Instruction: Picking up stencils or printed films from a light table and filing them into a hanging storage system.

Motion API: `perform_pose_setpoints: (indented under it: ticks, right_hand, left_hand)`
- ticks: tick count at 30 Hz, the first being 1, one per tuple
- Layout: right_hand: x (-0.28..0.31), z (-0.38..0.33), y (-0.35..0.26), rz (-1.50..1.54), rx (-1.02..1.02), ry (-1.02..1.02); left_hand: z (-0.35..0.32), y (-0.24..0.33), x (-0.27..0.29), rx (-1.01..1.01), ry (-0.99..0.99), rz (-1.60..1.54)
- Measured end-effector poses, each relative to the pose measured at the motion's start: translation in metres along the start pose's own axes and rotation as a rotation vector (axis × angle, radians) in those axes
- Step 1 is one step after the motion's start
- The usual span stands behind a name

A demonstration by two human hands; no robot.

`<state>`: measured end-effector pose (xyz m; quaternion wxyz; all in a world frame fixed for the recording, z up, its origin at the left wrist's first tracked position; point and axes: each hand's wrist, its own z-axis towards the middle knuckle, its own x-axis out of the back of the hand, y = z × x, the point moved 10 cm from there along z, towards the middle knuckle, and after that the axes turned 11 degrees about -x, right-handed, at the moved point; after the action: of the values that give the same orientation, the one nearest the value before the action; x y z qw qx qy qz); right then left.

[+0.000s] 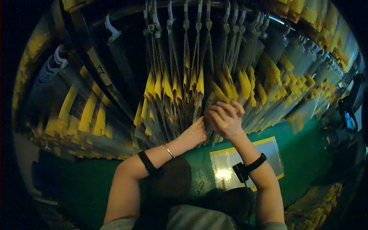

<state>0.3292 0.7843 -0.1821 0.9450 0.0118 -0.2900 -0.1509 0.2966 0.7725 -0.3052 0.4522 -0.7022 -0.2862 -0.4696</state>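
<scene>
Reaching into a dense row of hanging grey sleeves with yellow tabs (191,92), you press your left hand (193,134) flat against the bundle to hold neighbouring sleeves aside, while your right hand (225,119) pinches one sleeve's lower edge between curled fingers, as if to single it out. They hang from clips on an overhead rail (191,5), above the green floor (303,149) and its yellow-edged clear sheet (245,161).

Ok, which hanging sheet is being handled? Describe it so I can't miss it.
Start at the rack of clip-hung sheets with yellow bands. Drop to the middle row's lower edge: the sheet sits between both hands, the only one gripped by the right hand.
</scene>
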Motion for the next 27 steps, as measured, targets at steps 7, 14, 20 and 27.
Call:
perform_pose_setpoints:
  ticks: [7, 14, 20, 27]
  right_hand:
    - [-0.003, -0.007, 0.018, 0.009, 0.062, -0.04]
    - [-0.007, -0.009, 0.023, -0.011, 0.072, -0.048]
    - [0.002, -0.001, 0.014, 0.038, 0.045, -0.072]
    - [-0.003, -0.008, 0.028, 0.012, 0.061, -0.082]
  left_hand:
    - [-0.075, -0.038, 0.14, 0.233, 0.975, 0.247]
    - [-0.104, -0.064, 0.133, 0.553, 0.887, 0.427]
    - [-0.092, -0.067, 0.117, 0.662, 0.851, 0.3]
    - [-0.096, -0.068, 0.116, 0.644, 0.788, 0.35]
